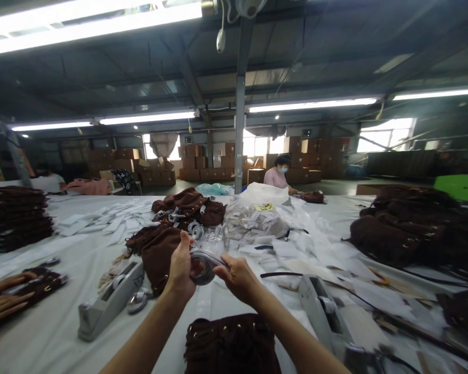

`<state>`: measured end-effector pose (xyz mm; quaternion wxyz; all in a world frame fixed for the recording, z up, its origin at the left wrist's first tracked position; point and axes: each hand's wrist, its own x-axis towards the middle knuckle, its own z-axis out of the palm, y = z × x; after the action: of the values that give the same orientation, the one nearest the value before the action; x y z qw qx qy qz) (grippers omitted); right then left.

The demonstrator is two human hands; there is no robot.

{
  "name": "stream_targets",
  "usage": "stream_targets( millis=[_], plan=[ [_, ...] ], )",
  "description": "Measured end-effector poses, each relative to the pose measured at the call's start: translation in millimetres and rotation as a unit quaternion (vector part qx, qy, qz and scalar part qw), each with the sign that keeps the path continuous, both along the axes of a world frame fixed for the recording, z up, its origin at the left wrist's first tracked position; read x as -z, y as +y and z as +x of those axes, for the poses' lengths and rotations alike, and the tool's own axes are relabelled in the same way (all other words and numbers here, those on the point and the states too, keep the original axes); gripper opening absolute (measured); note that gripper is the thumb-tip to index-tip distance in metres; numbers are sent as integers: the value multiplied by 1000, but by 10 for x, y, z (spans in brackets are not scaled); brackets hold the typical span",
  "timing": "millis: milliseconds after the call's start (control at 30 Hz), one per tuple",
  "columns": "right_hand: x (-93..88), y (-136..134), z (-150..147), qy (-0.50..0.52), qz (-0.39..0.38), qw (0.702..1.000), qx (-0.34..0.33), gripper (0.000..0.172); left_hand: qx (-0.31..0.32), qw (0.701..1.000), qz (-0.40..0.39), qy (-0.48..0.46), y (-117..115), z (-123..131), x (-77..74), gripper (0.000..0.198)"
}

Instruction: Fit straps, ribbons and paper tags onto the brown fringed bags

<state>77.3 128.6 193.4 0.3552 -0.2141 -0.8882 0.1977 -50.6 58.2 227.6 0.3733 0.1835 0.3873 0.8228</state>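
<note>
One silvery coil (209, 267) is up above the white table cover (62, 345) in my head view. I see the left hand (181, 267) gripping one side of it, thumb upright, and the right hand (239, 276) pinching the opposite side between thumb and fingers. Nearer me lies a brown bag (230, 343), between a grey tape dispenser (101, 311) and another dispenser (315, 301).

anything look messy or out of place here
Mostly clutter; no clear damage. White pieces lie at odd angles across the table, unlike the neater brown stack left of them. Loose sheets overlap untidily at right. The grey coil between left hand and right hand shows no obvious fault.
</note>
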Motion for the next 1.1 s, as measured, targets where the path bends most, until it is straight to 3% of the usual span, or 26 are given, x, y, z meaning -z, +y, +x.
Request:
stream_targets(
  millis=[133,200,267,300,367,433,467,533,667,767,833,867,933,1000,1067,1100],
  plan=[
    [133,-166,-80,92,-57,993,43,43,-48,994,46,-88,122,203,100,50],
    [169,-209,-29,105,-60,988,92,38,-54,996,66,-25,143,256,147,52],
    [177,-219,86,42,-29,991,123,34,24,991,48,124,112,238,173,54],
    [171,-219,152,-10,-3,991,130,32,89,972,18,217,79,207,174,55],
    [141,-222,264,-122,50,984,120,27,189,897,-53,396,-1,136,152,52],
    [80,-238,322,-178,76,976,98,25,199,837,-94,501,-71,93,105,43],
    [39,-249,329,-172,71,979,85,24,185,832,-94,514,-96,91,78,40],
    [-54,-270,308,-113,34,992,53,22,154,871,-60,462,-114,129,27,39],
    [-142,-286,217,35,-70,997,-3,34,65,978,42,193,-34,308,28,48],
    [-11,-259,201,84,-111,990,19,41,-4,997,71,43,78,421,187,53],
    [143,-230,243,64,-107,991,53,42,3,998,49,50,133,426,338,52],
    [222,-217,274,32,-95,992,73,40,35,994,24,99,145,403,407,51],
    [356,-210,328,-69,-48,991,105,33,133,952,-46,271,134,321,499,47],
    [438,-231,343,-174,7,978,116,26,187,864,-109,454,88,228,516,42],
    [468,-266,316,-217,37,969,112,23,158,802,-145,558,34,166,484,38],
    [470,-282,296,-211,36,971,107,24,135,795,-151,572,13,154,465,36]
  ],
)
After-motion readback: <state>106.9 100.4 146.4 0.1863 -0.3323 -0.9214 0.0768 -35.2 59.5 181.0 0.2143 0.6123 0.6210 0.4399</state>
